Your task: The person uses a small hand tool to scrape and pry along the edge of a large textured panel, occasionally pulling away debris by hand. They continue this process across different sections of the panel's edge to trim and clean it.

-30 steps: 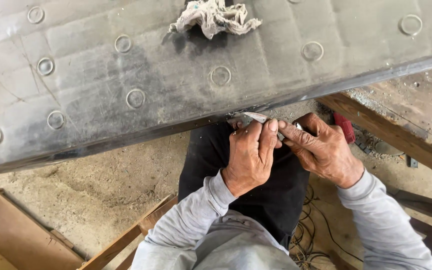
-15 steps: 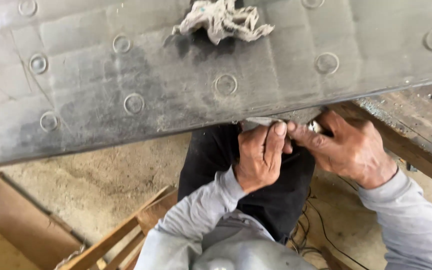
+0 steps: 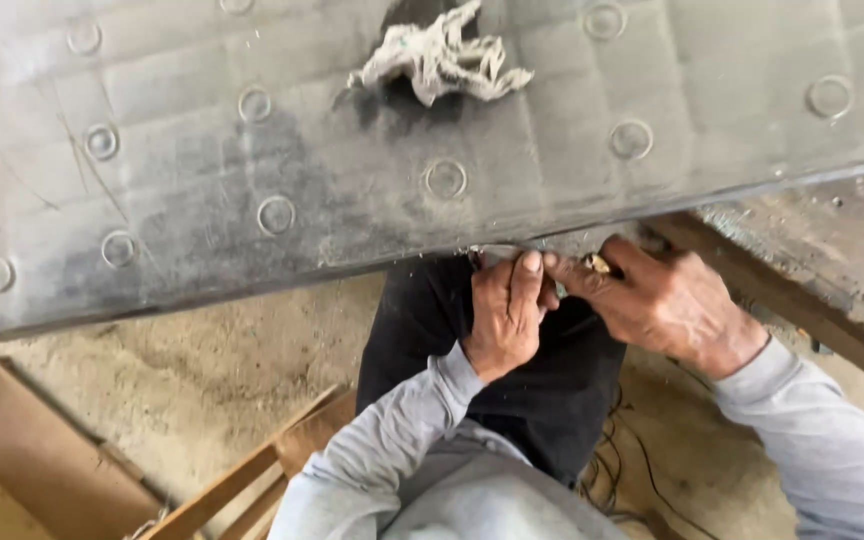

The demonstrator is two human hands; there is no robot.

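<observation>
1. Tufted grey panel lies on the bench, its lower edge pinched by both hands.
2. Left hand grip is closed on the edge.
3. Right hand grip holds a small pale object just beside it.
4. Crumpled rag rests well above the grip.

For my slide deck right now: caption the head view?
Both hands, left hand and right hand, work the grey tufted panel edge.

A crumpled white rag lies well up the grey surface, while wooden slats and black cables rest on the sandy floor.
</observation>
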